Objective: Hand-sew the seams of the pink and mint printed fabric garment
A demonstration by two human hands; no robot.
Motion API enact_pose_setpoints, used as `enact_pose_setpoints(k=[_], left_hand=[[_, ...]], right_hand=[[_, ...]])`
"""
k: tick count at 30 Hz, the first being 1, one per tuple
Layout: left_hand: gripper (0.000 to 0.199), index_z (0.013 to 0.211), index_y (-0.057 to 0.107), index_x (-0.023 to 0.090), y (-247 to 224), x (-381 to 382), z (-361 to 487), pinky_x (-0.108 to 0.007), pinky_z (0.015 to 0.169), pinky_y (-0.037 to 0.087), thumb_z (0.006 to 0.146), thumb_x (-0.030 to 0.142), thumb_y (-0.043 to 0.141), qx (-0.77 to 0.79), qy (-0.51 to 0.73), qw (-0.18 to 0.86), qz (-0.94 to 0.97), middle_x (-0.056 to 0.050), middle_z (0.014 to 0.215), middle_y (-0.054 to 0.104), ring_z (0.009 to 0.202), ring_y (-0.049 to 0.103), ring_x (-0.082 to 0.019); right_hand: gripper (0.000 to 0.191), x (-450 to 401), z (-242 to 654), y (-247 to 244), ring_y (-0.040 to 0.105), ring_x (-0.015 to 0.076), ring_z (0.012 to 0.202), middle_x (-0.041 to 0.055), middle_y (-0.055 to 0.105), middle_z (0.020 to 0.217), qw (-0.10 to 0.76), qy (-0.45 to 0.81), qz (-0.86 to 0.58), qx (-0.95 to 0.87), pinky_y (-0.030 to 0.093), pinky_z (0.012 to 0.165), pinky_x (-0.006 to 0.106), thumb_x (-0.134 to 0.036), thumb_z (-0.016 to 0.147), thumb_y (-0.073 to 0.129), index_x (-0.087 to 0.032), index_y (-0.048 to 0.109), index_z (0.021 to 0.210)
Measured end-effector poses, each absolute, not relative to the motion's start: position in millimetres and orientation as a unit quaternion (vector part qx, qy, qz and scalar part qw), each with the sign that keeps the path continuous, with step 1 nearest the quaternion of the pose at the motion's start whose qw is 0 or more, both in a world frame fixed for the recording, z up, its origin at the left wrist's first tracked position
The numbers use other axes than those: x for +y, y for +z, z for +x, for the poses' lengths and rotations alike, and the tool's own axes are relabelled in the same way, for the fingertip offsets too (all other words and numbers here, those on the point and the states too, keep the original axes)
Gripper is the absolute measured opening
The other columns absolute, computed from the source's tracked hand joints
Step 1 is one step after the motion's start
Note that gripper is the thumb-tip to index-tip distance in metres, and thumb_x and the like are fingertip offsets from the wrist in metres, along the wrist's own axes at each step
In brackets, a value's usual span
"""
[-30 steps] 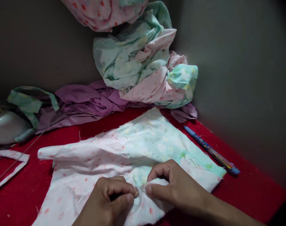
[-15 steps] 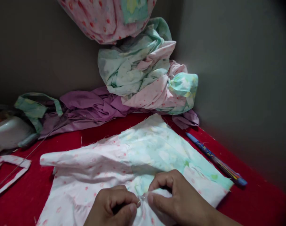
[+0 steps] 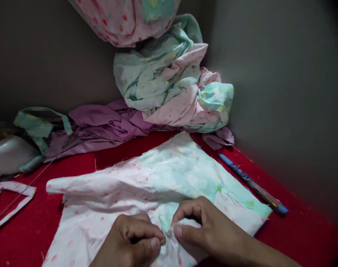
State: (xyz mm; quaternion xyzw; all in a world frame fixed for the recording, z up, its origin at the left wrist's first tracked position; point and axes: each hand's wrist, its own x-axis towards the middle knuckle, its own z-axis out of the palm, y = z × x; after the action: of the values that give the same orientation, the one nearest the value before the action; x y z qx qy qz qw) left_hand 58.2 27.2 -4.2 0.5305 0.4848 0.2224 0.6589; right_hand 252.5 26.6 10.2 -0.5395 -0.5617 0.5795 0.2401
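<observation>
A small fold of the patchwork fabric piece [image 3: 157,185] is pinched between thumb and forefinger of the left hand [image 3: 132,243]; the same fold is pinched from the other side by the right hand [image 3: 204,230], fingertips almost touching. The other fingers of both hands are curled in. Whether a needle or pin lies between the fingertips cannot be told. The grip looks meant to hold the seam area taut and bunched at one spot.

The fabric piece, pink dotted on one half and mint floral on the other, is spread flat on the red table cover [image 3: 297,230], frayed edges showing. A blue patterned pen [image 3: 253,184] lies just beside the piece's right edge, nearer the grey wall [image 3: 282,74]; its print is too small to be read. Behind the piece, purple cloth [image 3: 102,126] is heaped, with a bundle of pink and mint fabric [image 3: 169,85] stacked on it in the wall corner, likely set aside out of the working area. To the piece's left, a white iron-like appliance [image 3: 7,155] is partly seen, with a pink fabric strip [image 3: 13,196] nearer. No brand or writing is legible.
</observation>
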Motion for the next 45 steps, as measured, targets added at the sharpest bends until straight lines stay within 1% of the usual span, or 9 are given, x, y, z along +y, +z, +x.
enact_pose_setpoints(k=[12, 15, 19, 23, 28, 31, 37, 40, 45], left_hand=[[0.015, 0.076, 0.057, 0.017, -11, 25, 63, -0.021, 0.046, 0.032, 0.073, 0.031, 0.059, 0.502, 0.239, 0.668, 0.496, 0.003, 0.058, 0.05, 0.049, 0.042, -0.01], [0.009, 0.086, 0.057, 0.019, 1, 24, 59, -0.021, 0.053, 0.04, 0.079, 0.023, 0.054, 0.486, 0.268, 0.517, 0.652, 0.0, 0.069, 0.056, 0.059, 0.051, -0.012], [0.019, 0.093, 0.056, 0.021, 16, 26, 60, -0.016, 0.059, 0.043, 0.081, 0.008, 0.049, 0.344, 0.297, 0.316, 0.833, -0.002, 0.079, 0.057, 0.067, 0.057, -0.011], [0.018, 0.082, 0.055, 0.017, 6, 31, 74, -0.017, 0.048, 0.039, 0.082, 0.006, 0.04, 0.292, 0.266, 0.255, 0.883, -0.003, 0.071, 0.053, 0.056, 0.053, -0.01], [0.016, 0.07, 0.049, 0.017, -1, 35, 85, -0.023, 0.039, 0.025, 0.079, 0.011, 0.037, 0.243, 0.342, 0.123, 0.899, -0.001, 0.058, 0.045, 0.046, 0.042, -0.012], [0.019, 0.066, 0.047, 0.019, 13, 37, 85, -0.022, 0.046, 0.032, 0.082, 0.014, 0.039, 0.28, 0.346, 0.24, 0.863, -0.001, 0.058, 0.05, 0.05, 0.046, -0.012], [0.019, 0.072, 0.043, 0.018, 17, 48, 88, -0.013, 0.032, 0.032, 0.084, 0.031, 0.05, 0.381, 0.335, 0.726, 0.463, 0.002, 0.053, 0.058, 0.035, 0.049, -0.007], [0.023, 0.072, 0.04, 0.018, 5, 53, 91, -0.012, 0.027, 0.035, 0.08, 0.033, 0.055, 0.338, 0.349, 0.786, 0.382, -0.001, 0.056, 0.063, 0.034, 0.055, -0.01], [0.021, 0.073, 0.036, 0.019, -2, 53, 91, -0.012, 0.028, 0.038, 0.084, 0.033, 0.049, 0.343, 0.397, 0.775, 0.352, -0.002, 0.054, 0.065, 0.035, 0.058, -0.012]], right_hand=[[0.015, 23, 248, 3, 0.049, 0.0131, 0.061, 0.0007, 0.058, 0.063, 0.251, 0.566, -0.538, -0.572, 0.036, 0.054, 0.02, -0.024, 0.066, 0.059, -0.013, 0.067, 0.071], [0.015, 24, 249, 4, 0.046, 0.0117, 0.058, -0.0006, 0.056, 0.059, 0.247, 0.574, -0.537, -0.566, 0.034, 0.052, 0.02, -0.024, 0.066, 0.059, -0.013, 0.067, 0.071], [0.016, 26, 251, 4, 0.044, 0.0114, 0.057, -0.0006, 0.054, 0.058, 0.255, 0.597, -0.526, -0.55, 0.034, 0.052, 0.02, -0.024, 0.064, 0.06, -0.011, 0.067, 0.071], [0.015, 27, 251, 1, 0.044, 0.0116, 0.059, -0.001, 0.053, 0.059, 0.279, 0.594, -0.523, -0.544, 0.034, 0.054, 0.019, -0.022, 0.063, 0.06, -0.011, 0.067, 0.07], [0.012, 27, 248, -2, 0.046, 0.012, 0.06, -0.0009, 0.056, 0.061, 0.28, 0.577, -0.52, -0.565, 0.036, 0.056, 0.019, -0.018, 0.063, 0.058, -0.011, 0.066, 0.068], [0.013, 25, 248, 0, 0.049, 0.0125, 0.06, -0.0005, 0.058, 0.06, 0.28, 0.564, -0.516, -0.581, 0.037, 0.055, 0.019, -0.018, 0.066, 0.056, -0.011, 0.067, 0.068], [0.02, 26, 247, 20, 0.058, 0.018, 0.079, 0.0013, 0.067, 0.075, 0.276, 0.652, -0.406, -0.577, 0.042, 0.074, 0.023, -0.013, 0.071, 0.051, -0.013, 0.071, 0.078], [0.022, 27, 245, 22, 0.058, 0.0166, 0.079, 0.0018, 0.067, 0.075, 0.269, 0.668, -0.392, -0.573, 0.041, 0.076, 0.023, -0.011, 0.074, 0.049, -0.012, 0.071, 0.075], [0.016, 26, 245, 9, 0.051, 0.013, 0.059, 0.0018, 0.064, 0.063, 0.22, 0.616, -0.51, -0.558, 0.038, 0.058, 0.022, -0.022, 0.071, 0.058, -0.012, 0.071, 0.071]])
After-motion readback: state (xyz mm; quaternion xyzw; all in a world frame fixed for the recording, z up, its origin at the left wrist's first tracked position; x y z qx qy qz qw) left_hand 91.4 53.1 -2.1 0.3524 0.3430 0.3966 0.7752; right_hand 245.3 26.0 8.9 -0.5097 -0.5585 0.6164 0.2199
